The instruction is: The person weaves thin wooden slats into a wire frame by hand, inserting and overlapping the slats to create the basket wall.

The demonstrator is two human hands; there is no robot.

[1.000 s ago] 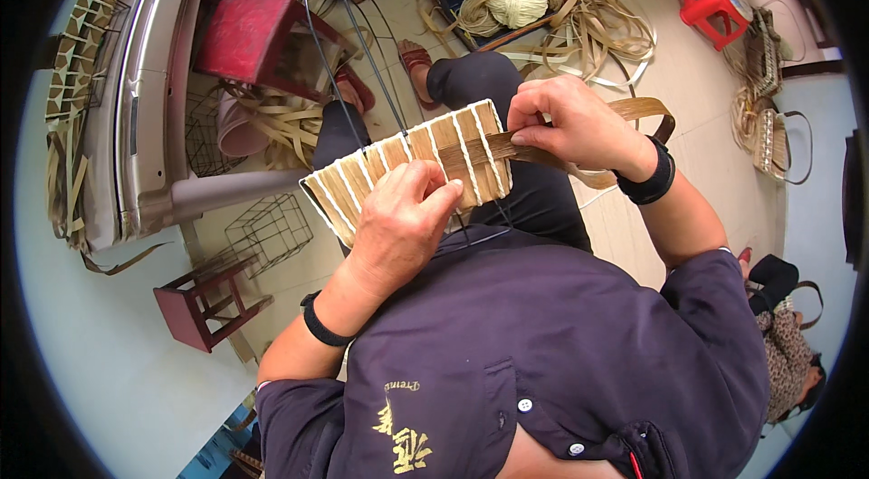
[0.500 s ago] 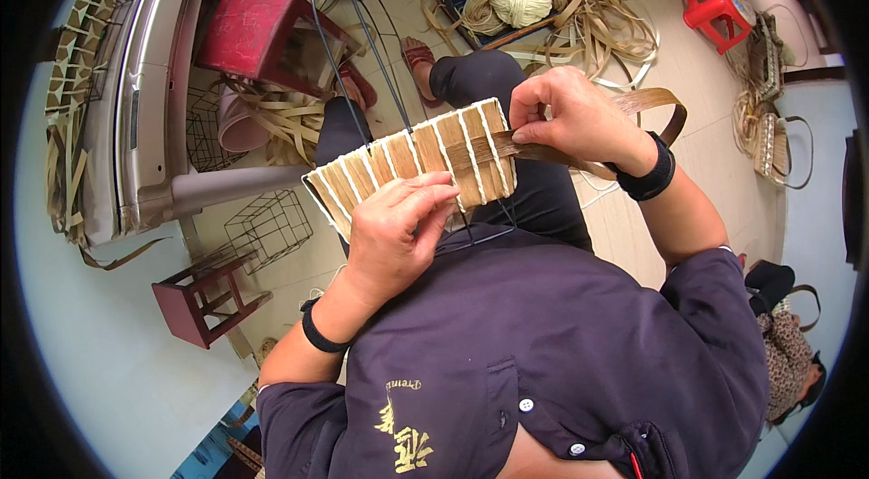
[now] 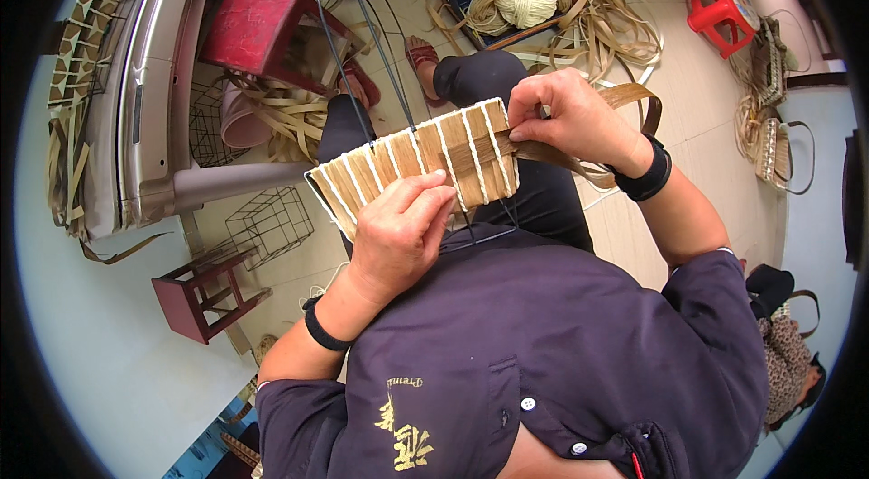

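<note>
A basket (image 3: 362, 178) of tan flat strips, wound with rows of white cord on a dark wire frame, rests on my lap, its tall black wire handle (image 3: 367, 35) reaching away from me. My right hand (image 3: 566, 117) pinches a brown flat strip (image 3: 626, 97) at the basket's right end. The strip's end lies under the white cords, and its loose length loops out to the right past my wrist. On the near edge, my left hand (image 3: 400, 225) presses with its fingers bent together; whether anything is between thumb and fingers is hidden.
A red stool (image 3: 252, 31) stands at upper left, a small dark red stool (image 3: 204, 298) below it. Beyond my feet lie a tray with a ball of cream cord (image 3: 527, 8) and heaped strips (image 3: 602, 13). A bright red stool (image 3: 720, 17) and another person (image 3: 786, 361) are at right.
Both hands keep nearly the same hold on the basket and strip. The left fingers have shifted slightly, and the loose strip loop has sunk a little closer to my right wrist.
</note>
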